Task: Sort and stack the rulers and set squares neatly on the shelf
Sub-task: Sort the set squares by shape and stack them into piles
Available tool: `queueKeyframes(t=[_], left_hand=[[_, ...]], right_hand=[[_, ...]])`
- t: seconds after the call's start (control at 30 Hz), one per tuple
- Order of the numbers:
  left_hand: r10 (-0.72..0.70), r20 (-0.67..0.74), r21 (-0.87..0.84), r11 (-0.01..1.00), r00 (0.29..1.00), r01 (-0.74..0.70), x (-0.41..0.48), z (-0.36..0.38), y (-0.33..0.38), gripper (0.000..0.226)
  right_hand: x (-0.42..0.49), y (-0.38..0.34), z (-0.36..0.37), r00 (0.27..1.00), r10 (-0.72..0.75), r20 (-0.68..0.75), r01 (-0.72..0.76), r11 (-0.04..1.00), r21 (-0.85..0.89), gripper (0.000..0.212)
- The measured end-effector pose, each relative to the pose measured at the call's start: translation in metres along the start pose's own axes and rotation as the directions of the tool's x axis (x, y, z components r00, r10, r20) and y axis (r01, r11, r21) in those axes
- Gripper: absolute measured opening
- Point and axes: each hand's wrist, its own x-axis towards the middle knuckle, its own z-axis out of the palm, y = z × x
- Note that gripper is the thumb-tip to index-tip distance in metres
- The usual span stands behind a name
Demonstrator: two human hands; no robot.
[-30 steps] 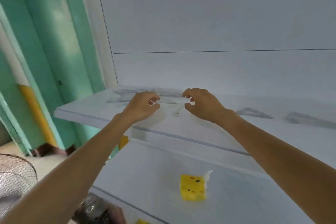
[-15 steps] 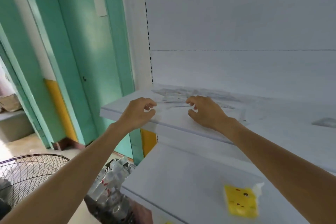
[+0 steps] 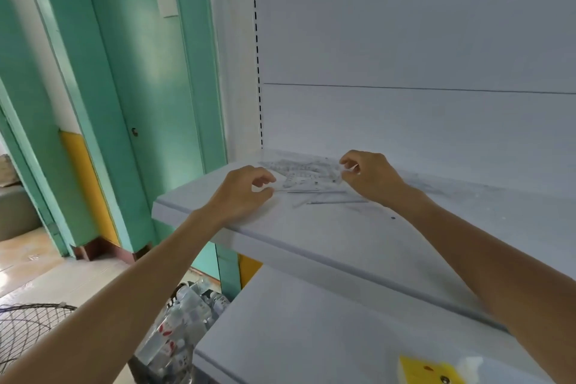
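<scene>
Barely started, we reckon: rulers and set squares [image 3: 305, 173] loose mid-frame on shelf [image 3: 311, 227], right hand [image 3: 371, 178] pinching one, left hand [image 3: 243, 196] grip unclear.

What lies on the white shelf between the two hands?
In the head view, a loose pile of clear plastic rulers and set squares lies between the left hand and the right hand.
</scene>
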Motion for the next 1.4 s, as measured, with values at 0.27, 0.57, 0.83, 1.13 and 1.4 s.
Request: queueKeyframes(t=[0.27, 0.57, 0.83, 1.13, 1.4], left_hand=[[0.027, 0.159, -0.017, 1.0, 0.987, -0.024, 0.039, 0.014, -0.02, 0.043], [0.196, 0.326, -0.096, 0.98, 0.925, -0.174, 0.075, 0.028, -0.039, 0.037], [0.327, 0.253, 0.051, 0.935, 0.911, -0.35, 0.071, 0.028, -0.039, 0.033], [0.403, -0.098, 0.079, 0.915, 0.91, -0.397, 0.066, 0.021, -0.028, 0.028], [0.217, -0.022, -0.041, 0.975, 0.976, -0.217, 0.066, 0.027, -0.034, 0.043]], right_hand=[[0.033, 0.013, 0.025, 0.996, 0.061, 0.063, -0.057, 0.996, -0.065, 0.017], [0.056, 0.009, 0.044, 0.953, 0.295, 0.064, -0.263, 0.917, -0.301, 0.035], [0.059, -0.003, 0.044, 0.964, 0.261, 0.051, -0.204, 0.849, -0.487, 0.035], [0.035, -0.009, 0.041, 0.958, 0.191, -0.213, -0.259, 0.895, -0.364, 0.014], [0.024, 0.0, 0.049, 0.973, 0.181, -0.146, -0.217, 0.932, -0.29, 0.025]])
